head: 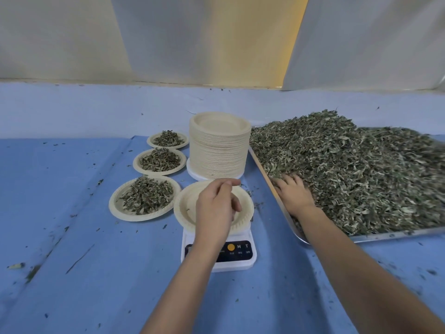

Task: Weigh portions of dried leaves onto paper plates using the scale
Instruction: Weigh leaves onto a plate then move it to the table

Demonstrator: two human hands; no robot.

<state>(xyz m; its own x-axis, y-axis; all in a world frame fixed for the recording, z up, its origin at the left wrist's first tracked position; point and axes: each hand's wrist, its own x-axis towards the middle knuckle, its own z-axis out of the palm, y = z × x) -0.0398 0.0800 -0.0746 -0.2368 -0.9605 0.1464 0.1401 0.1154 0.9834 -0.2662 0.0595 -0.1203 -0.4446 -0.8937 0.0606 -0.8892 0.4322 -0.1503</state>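
A white digital scale [240, 260] carries a paper plate [185, 210] that holds almost nothing. My left hand [214, 208] hovers over that plate, fingers loosely curled, with nothing visible in them. My right hand [292, 192] lies palm down in the heap of dried leaves [356, 169] on the metal tray [302, 238], fingers spread and partly buried. Three paper plates with leaf portions stand in a row to the left: near [115, 208], middle [137, 165], far [150, 141].
A tall stack of paper plates [219, 150] stands behind the scale on a white disc. Blue cloth [96, 261] covers the table, with leaf crumbs scattered on it. White sheeting [216, 39] hangs along the back.
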